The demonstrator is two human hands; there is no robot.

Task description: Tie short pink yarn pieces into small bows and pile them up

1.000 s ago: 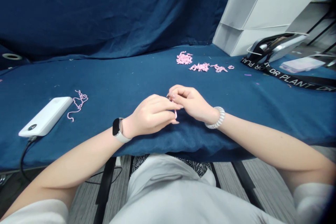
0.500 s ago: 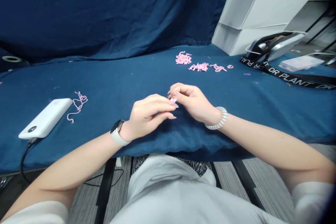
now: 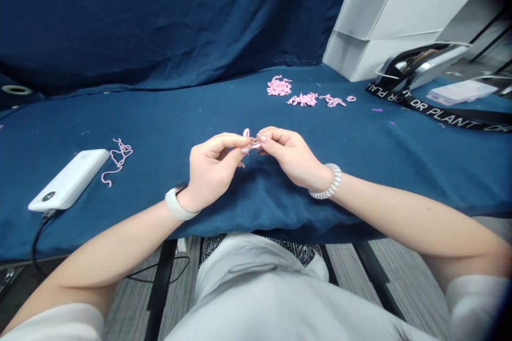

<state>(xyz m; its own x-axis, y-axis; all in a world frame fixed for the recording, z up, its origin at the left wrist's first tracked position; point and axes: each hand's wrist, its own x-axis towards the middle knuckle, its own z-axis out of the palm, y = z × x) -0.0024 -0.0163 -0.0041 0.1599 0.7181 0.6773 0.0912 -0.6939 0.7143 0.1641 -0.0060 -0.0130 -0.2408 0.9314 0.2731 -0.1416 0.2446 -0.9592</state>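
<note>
Pinching a small pink loop (image 3: 247, 133) at the fingertips, the left hand (image 3: 212, 170) and right hand (image 3: 292, 154) meet above a blue cloth (image 3: 160, 128), their other fingers curled loosely and neither hand clenched; exactly which fingers grip the loop is too small to tell. The piece sits between the two hands, so a slackened pinch could drop it onto the cloth, where its colour would stand out but a fold could hide it. A tug from either side could also stretch or tear something so thin. Left of the loop lie a tangled pink cord (image 3: 120, 153) and a white power bank (image 3: 68, 178), close enough for a stray sweep of the left wrist's watch band (image 3: 176, 205) to catch the cord. Beyond the loop, loose pink bits (image 3: 279, 86) lie in small heaps, which a careless reach could scatter, and a black lanyard (image 3: 444, 112) trails farther right.
</note>
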